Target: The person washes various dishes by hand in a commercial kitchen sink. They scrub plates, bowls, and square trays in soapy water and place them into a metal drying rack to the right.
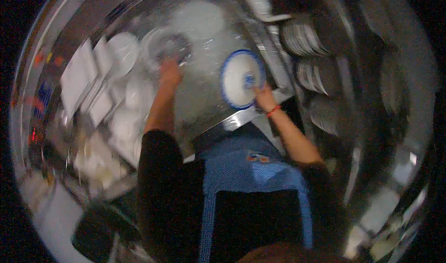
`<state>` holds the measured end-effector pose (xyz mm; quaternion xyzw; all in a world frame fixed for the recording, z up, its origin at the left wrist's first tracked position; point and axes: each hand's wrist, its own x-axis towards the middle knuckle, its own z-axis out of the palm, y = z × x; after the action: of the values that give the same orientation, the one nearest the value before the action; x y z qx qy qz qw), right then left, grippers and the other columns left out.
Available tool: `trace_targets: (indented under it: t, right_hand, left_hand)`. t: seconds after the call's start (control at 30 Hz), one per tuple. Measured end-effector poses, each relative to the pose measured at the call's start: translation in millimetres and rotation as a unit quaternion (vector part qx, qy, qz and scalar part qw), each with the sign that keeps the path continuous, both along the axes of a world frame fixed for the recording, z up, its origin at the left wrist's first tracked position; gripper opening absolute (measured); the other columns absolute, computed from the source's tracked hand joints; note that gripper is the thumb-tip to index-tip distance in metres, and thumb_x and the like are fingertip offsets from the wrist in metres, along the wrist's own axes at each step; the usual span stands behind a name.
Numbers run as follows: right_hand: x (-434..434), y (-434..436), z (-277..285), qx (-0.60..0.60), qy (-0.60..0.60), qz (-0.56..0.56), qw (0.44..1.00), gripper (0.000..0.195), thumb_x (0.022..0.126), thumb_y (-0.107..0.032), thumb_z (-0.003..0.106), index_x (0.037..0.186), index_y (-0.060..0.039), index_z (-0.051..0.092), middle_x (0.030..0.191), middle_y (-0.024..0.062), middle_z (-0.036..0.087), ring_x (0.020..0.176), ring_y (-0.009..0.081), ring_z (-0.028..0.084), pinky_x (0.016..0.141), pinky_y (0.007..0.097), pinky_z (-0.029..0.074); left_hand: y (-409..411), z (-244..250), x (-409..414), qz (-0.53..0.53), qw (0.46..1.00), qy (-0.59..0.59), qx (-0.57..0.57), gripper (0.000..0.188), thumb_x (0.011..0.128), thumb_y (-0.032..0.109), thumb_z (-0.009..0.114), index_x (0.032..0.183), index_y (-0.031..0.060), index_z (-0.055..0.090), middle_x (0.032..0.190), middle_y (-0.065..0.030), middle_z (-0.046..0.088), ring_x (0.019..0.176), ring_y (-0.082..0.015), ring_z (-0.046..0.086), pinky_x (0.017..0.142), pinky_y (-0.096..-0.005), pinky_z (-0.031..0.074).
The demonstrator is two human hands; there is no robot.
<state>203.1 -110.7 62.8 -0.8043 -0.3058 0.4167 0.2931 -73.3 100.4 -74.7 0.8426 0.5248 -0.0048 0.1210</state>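
Note:
My right hand (264, 97) grips the lower right edge of a white oval plate (237, 78) with a blue rim and a blue mark off its middle. The plate is tilted above the cloudy water of a metal sink (234, 118). Further left, my left hand (170, 71) reaches down to the sink. At its fingers is a blurred greyish thing (174, 47), too smeared to name, over a pale round dish (151, 49). Whether the left fingers hold that grey thing is hidden by blur.
Stacked white square plates (78, 78), a round plate (123, 52) and other white dishes (125, 123) crowd the left side. A large pale round shape (198, 19) shows at the sink's far end. Right of the sink's edge, several plates stand in rows (303, 38). A white dish (259, 5) sits behind them.

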Motion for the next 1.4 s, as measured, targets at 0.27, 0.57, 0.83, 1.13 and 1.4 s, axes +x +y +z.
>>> trace_targets:
  t: [0.27, 0.57, 0.83, 1.13, 1.4]
  right_hand:
    - [-5, -8, 71, 0.158, -0.178, 0.135, 0.962, 0.07, 0.074, -0.008, 0.049, 0.14, -0.0117, 0.025, 0.136, 0.0203, 0.038, 0.119, 0.0356, 0.044, 0.1, 0.0372, 0.037]
    - [100, -99, 208, 0.42, -0.025, -0.309, 0.853, 0.022, 0.078, -0.015, 0.057, 0.094, 0.0005, 0.061, 0.086, 0.0076, 0.061, 0.079, 0.0148, 0.057, 0.071, 0.0315, 0.047]
    - [255, -334, 305, 0.668, 0.032, -0.494, 0.555, 0.044, 0.09, -0.027, 0.051, 0.129, -0.0108, 0.042, 0.128, 0.0093, 0.047, 0.111, 0.0302, 0.05, 0.09, 0.0454, 0.046]
    - [467, -521, 346, 0.598, -0.014, -0.611, 0.518, 0.045, 0.089, -0.03, 0.051, 0.13, -0.0106, 0.042, 0.128, 0.0095, 0.048, 0.114, 0.0295, 0.049, 0.094, 0.043, 0.043]
    - [504, -529, 336, 0.488, -0.08, -0.618, 0.611, 0.045, 0.088, -0.03, 0.053, 0.128, -0.0103, 0.045, 0.126, 0.0093, 0.05, 0.114, 0.0279, 0.05, 0.094, 0.0404, 0.042]
  left_hand:
    - [-52, -85, -17, -0.028, 0.992, -0.104, -0.067, 0.034, 0.091, 0.033, 0.046, 0.1, 0.0035, 0.061, 0.088, -0.0165, 0.064, 0.082, -0.0311, 0.062, 0.07, -0.0459, 0.049]
    - [32, -65, -34, 0.147, 0.946, -0.279, 0.077, 0.039, 0.093, 0.033, 0.045, 0.106, 0.0011, 0.062, 0.102, -0.0223, 0.062, 0.091, -0.0334, 0.06, 0.08, -0.0394, 0.047]
    - [-33, 116, 30, 0.377, 0.489, -0.733, -0.285, 0.05, 0.093, 0.036, 0.047, 0.123, -0.004, 0.047, 0.123, -0.0158, 0.053, 0.105, -0.0272, 0.056, 0.091, -0.0419, 0.046]
    - [-31, 105, 74, 0.108, 0.757, -0.624, -0.161, 0.032, 0.092, 0.023, 0.052, 0.114, -0.0012, 0.051, 0.109, -0.0124, 0.059, 0.094, -0.0231, 0.058, 0.079, -0.0332, 0.049]
    - [-183, 273, 188, -0.074, 0.839, -0.538, -0.028, 0.028, 0.092, 0.021, 0.053, 0.103, -0.0043, 0.054, 0.099, -0.0099, 0.059, 0.09, -0.0194, 0.055, 0.081, -0.0302, 0.043]
